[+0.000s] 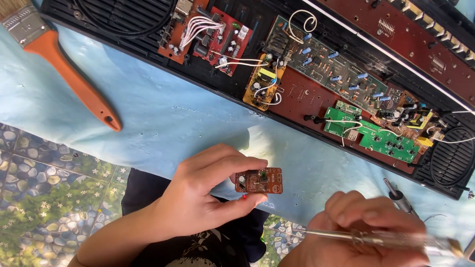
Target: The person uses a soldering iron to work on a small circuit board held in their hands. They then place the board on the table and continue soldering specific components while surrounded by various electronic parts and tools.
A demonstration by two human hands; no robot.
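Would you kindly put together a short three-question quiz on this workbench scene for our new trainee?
1. True or false: the left hand pinches a small brown circuit board between thumb and fingers.
2. Which tool does the right hand hold: A) a clear-handled screwdriver, B) pliers, C) scissors?
3. What lies on the blue cloth at upper left, apart from both hands?

Key
1. True.
2. A.
3. A paintbrush with an orange handle, beside the opened black casing full of circuit boards.
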